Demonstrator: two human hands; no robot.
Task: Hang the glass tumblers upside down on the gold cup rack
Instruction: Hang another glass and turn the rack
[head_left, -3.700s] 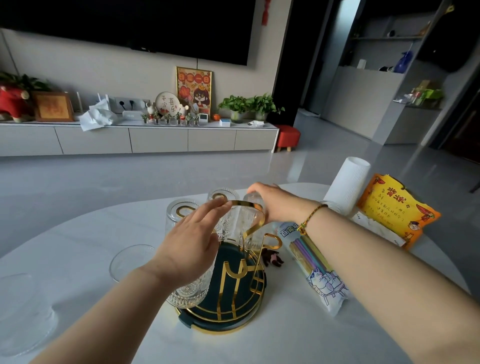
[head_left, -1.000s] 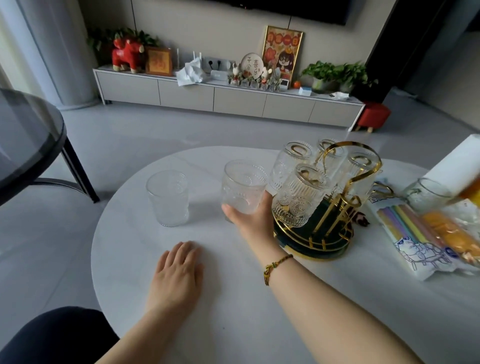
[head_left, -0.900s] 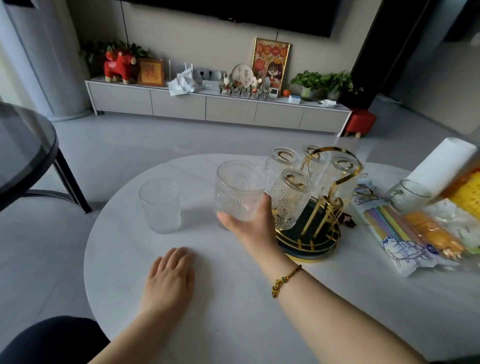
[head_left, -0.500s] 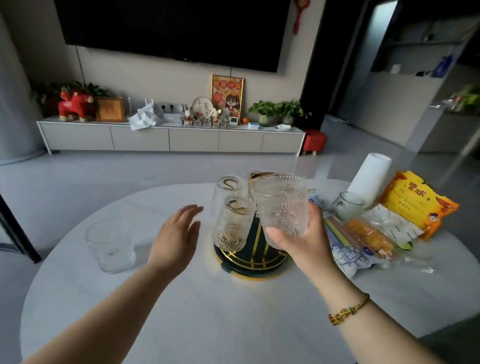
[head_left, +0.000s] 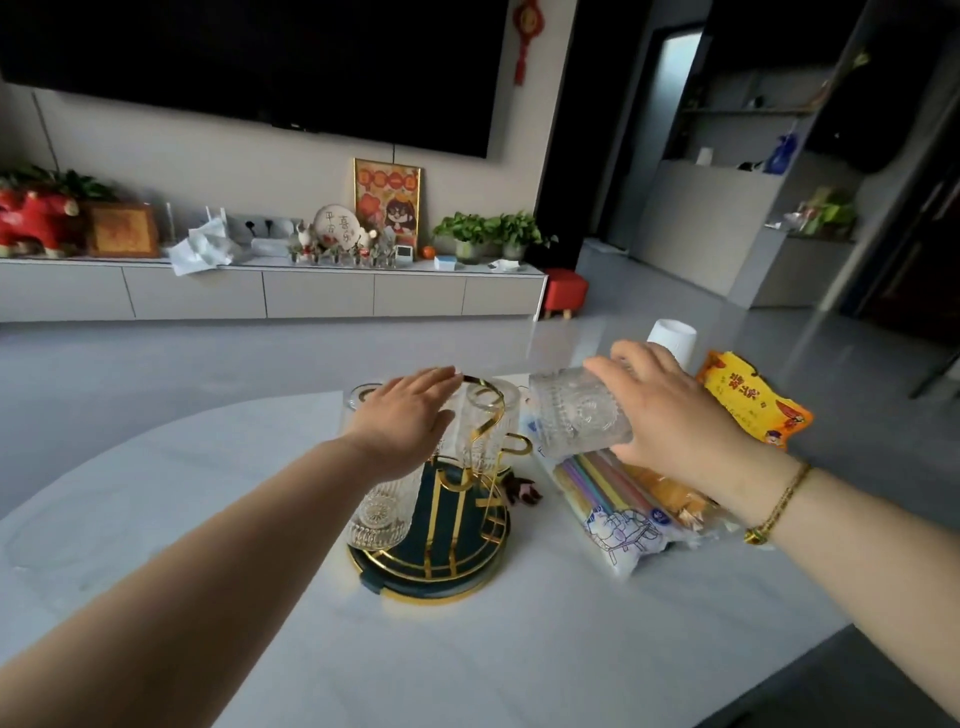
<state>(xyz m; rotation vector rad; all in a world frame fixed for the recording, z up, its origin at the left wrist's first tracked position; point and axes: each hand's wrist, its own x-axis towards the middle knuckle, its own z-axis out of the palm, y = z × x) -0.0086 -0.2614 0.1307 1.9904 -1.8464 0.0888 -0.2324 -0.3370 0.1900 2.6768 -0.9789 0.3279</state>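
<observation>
The gold cup rack (head_left: 457, 519) stands on a dark green round tray with a gold rim at the table's middle. Several patterned glass tumblers hang upside down on it; one (head_left: 382, 512) is at the near left, another (head_left: 491, 426) behind. My right hand (head_left: 670, 410) grips a glass tumbler (head_left: 574, 413) tipped on its side, just right of the rack's top. My left hand (head_left: 405, 415) hovers flat with fingers apart over the rack's top loop, covering part of the left tumblers.
A white round table (head_left: 467, 634) carries everything. Right of the rack lie a pack of coloured straws (head_left: 608, 504), an orange snack bag (head_left: 748, 405) and a white paper roll (head_left: 672, 338). A small dark object (head_left: 522, 491) lies beside the tray.
My right hand has carried the tumbler up to the right of the rack and tipped it sideways. My left hand moved forward over the rack's top. The view shifted right.
</observation>
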